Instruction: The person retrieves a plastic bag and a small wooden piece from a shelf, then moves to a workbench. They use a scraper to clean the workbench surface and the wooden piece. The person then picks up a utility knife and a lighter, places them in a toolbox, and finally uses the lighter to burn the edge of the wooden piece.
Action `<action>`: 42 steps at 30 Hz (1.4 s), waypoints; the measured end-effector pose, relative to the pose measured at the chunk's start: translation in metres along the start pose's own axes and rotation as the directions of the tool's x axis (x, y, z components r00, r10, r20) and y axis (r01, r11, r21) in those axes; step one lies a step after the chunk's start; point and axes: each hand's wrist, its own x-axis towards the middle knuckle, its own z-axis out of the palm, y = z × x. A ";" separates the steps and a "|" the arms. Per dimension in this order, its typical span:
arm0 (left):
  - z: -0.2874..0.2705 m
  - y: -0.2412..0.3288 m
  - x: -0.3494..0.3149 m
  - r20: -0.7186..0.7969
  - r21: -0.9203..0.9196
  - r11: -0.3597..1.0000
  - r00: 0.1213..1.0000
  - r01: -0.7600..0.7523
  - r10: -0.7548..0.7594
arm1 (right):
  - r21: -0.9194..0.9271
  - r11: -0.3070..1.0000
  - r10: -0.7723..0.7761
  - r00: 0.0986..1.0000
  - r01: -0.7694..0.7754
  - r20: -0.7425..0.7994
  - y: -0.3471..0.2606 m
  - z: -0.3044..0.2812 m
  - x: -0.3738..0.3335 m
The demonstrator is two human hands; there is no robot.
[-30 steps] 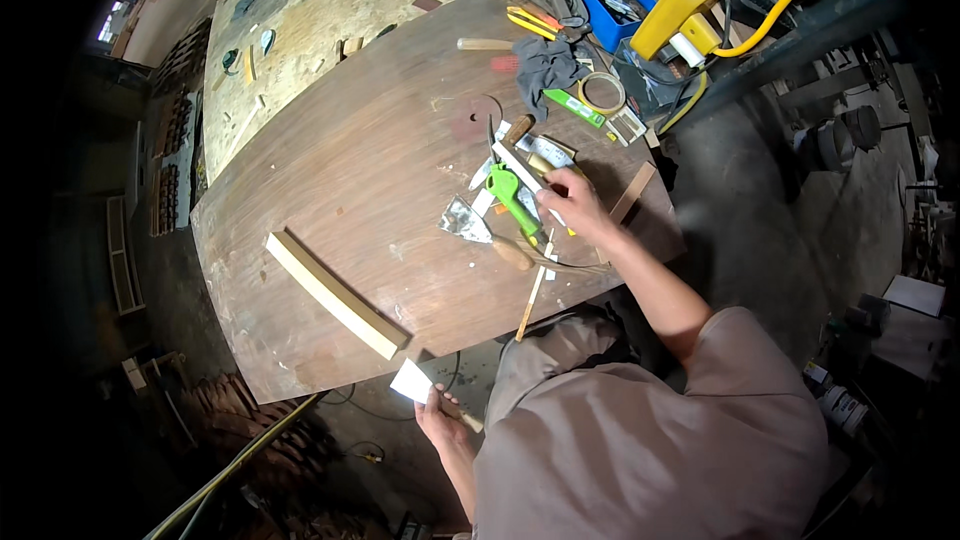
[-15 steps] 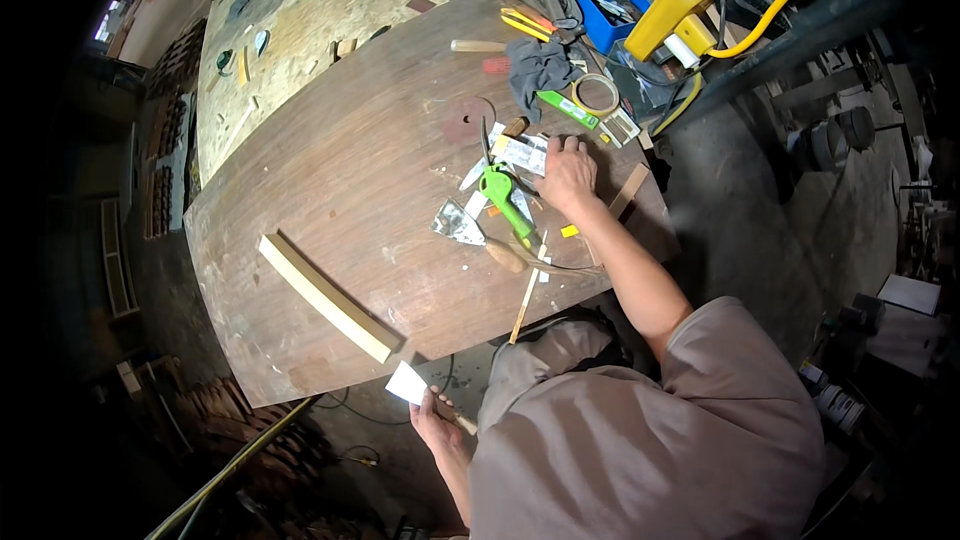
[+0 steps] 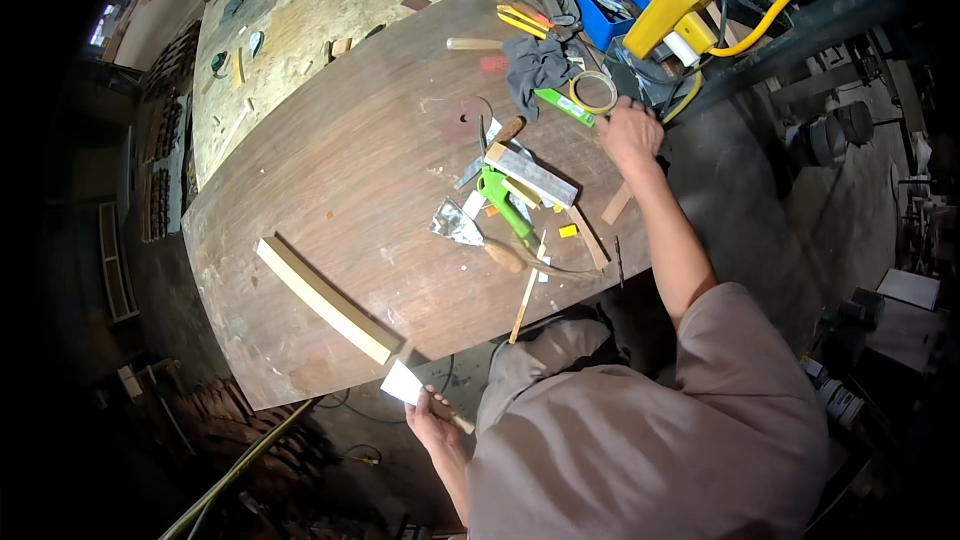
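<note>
My left hand (image 3: 432, 424), just off the table's near edge, grips a scraper by its wooden handle; its broad blade (image 3: 402, 383) shines white. My right hand (image 3: 632, 136) reaches to the far right edge of the table, beside a roll of tape (image 3: 594, 91) and a bright green tool (image 3: 565, 107). Its fingers curl down, and whatever lies under them is hidden. Nearer the middle are a green air blow gun (image 3: 497, 190), a long grey-topped block (image 3: 536, 176) and a second scraper (image 3: 458, 223) with a wooden handle.
A pale wooden bar (image 3: 325, 300) lies along the table's left part. Behind the tape are a grey cloth (image 3: 537, 72), a blue bin (image 3: 612, 10) and a yellow power tool (image 3: 672, 10) with its cord. A reddish disc (image 3: 467, 118) and a thin wood strip (image 3: 528, 290) rest on the brown tabletop (image 3: 340, 180).
My right hand has moved right and away from the scattered pieces to the table's far right edge. The grey-topped block now lies across the blow gun. My left hand still holds the scraper.
</note>
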 end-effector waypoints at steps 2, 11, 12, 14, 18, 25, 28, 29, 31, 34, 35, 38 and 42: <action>-0.001 -0.002 0.001 -0.009 -0.004 1.000 1.000 0.003 -0.003 | -0.052 0.995 0.088 0.987 -0.082 0.133 0.011 0.005 -0.006; 0.004 -0.001 0.000 0.041 0.045 0.999 0.999 0.030 -0.032 | 0.118 0.993 -0.009 0.997 0.018 -0.081 0.021 0.044 -0.036; 0.004 0.003 0.002 0.058 0.054 0.998 0.998 0.027 -0.031 | 0.128 0.991 -0.034 0.996 0.044 -0.084 0.023 0.045 -0.037; 0.012 0.011 0.006 0.112 0.080 0.996 0.993 0.029 -0.038 | 0.092 0.994 -0.060 0.996 0.067 -0.071 0.026 0.043 -0.039; 0.033 0.030 0.014 0.282 0.158 0.987 0.958 0.005 -0.050 | 0.346 0.936 0.080 0.996 -0.062 -0.035 0.033 0.035 -0.062; 0.061 0.034 0.039 0.662 0.321 0.946 0.725 -0.043 -0.191 | 0.971 -0.138 0.178 0.960 -0.195 0.218 0.038 0.001 -0.209; 0.066 0.008 0.050 0.782 0.472 0.882 0.467 -0.013 -0.412 | 0.929 -0.335 0.040 0.983 -0.156 0.179 0.063 -0.011 -0.314; 0.060 0.001 0.019 0.774 0.530 0.841 0.467 -0.109 -0.428 | 0.906 -0.389 0.072 0.974 -0.170 0.213 0.071 -0.012 -0.357; 0.047 -0.010 -0.043 0.775 0.556 0.796 0.494 -0.238 -0.394 | 0.890 -0.429 0.139 0.962 -0.154 0.233 0.101 -0.012 -0.440; 0.027 -0.032 -0.097 0.771 0.602 0.713 0.492 -0.359 -0.404 | 0.904 -0.403 0.243 0.935 -0.144 0.257 0.141 -0.006 -0.562; 0.022 -0.042 -0.102 0.760 0.634 0.681 0.460 -0.367 -0.459 | 0.910 -0.404 0.310 0.921 -0.096 0.235 0.155 0.008 -0.603; -0.003 -0.073 -0.114 0.754 0.655 0.626 0.404 -0.422 -0.517 | 0.904 -0.399 0.546 0.751 -0.155 0.370 0.171 0.018 -0.709; -0.032 -0.121 -0.163 0.732 0.675 0.559 0.345 -0.481 -0.587 | 0.918 -0.380 0.746 0.549 -0.115 0.377 0.204 0.029 -0.838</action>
